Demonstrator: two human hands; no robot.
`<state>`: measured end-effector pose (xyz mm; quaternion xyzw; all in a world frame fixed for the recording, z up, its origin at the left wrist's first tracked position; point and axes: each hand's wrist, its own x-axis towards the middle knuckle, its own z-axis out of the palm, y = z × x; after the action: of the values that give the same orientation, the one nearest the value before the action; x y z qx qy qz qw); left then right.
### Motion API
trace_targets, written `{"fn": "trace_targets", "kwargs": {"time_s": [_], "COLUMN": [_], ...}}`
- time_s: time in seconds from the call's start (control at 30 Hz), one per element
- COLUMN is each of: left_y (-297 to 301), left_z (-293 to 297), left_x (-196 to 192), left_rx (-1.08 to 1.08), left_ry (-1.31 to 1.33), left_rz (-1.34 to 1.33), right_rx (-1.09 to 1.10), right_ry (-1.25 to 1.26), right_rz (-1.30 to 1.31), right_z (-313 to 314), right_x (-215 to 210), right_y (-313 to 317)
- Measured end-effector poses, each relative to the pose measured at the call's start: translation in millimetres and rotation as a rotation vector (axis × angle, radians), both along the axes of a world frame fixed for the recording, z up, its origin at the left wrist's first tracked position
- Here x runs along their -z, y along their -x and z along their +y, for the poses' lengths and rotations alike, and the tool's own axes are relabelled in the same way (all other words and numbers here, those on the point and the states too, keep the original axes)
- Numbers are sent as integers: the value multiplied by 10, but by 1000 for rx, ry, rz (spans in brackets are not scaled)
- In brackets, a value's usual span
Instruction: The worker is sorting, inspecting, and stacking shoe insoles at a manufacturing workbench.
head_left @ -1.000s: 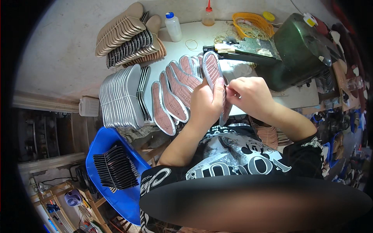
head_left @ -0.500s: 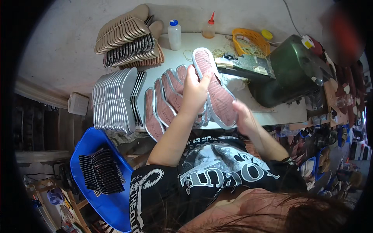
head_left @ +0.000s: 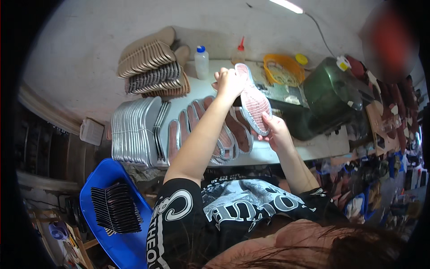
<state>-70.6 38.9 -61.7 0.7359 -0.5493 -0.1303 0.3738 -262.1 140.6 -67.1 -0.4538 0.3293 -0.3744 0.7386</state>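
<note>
A shoe sole [head_left: 257, 106] with a reddish-brown ribbed face and a silvery rim is held up over the table's front part, tilted, one end pointing away from me. My left hand [head_left: 231, 84] is closed at its far part, by the left edge; some of its fingers are hidden. Around the near end my right hand [head_left: 278, 130] is closed, thumb on the reddish face and fingers beneath. Several similar soles [head_left: 175, 134] lie side by side on the white table under and beside my left forearm. Just beyond the held sole stands a dark green machine [head_left: 326, 92] with a flat bed.
Tied stacks of silver soles [head_left: 134, 130] and beige soles [head_left: 145, 56] stand at the left. Along the wall are a blue-capped bottle [head_left: 201, 63], a red-tipped bottle [head_left: 238, 54] and an orange basket [head_left: 283, 71]. A blue tub [head_left: 101, 179] with black soles sits lower left.
The held sole has turned and moved slightly farther away. My left hand has shifted to its far left edge, and my right hand has come onto its near end. The view has tilted up.
</note>
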Motion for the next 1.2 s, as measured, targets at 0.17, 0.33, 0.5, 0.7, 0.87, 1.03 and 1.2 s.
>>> {"fn": "trace_targets", "kwargs": {"time_s": [0.17, 0.33, 0.5, 0.7, 0.87, 1.03, 1.2], "left_y": [-501, -395, -303, -246, -265, -253, -497], "left_z": [-143, 939, 1451, 1564, 1673, 1738, 2013], "left_x": [103, -34, 15, 57, 3, 143, 649], "left_rx": [407, 618, 1247, 1540, 1598, 422, -113], "left_ry": [-72, 48, -59, -117, -76, 213, 261], "left_rz": [744, 1558, 2061, 2001, 2050, 1210, 828], "right_rx": [43, -35, -235, -183, -230, -90, -134], "right_ry": [138, 797, 797, 859, 800, 563, 615], "right_rz": [93, 447, 313, 343, 378, 267, 536], "right_z": [26, 805, 1012, 1115, 1146, 1128, 974], "right_x": [-83, -82, -63, -150, -73, -130, -230], "right_y": [-403, -507, -604, -683, -621, -677, -671]}}
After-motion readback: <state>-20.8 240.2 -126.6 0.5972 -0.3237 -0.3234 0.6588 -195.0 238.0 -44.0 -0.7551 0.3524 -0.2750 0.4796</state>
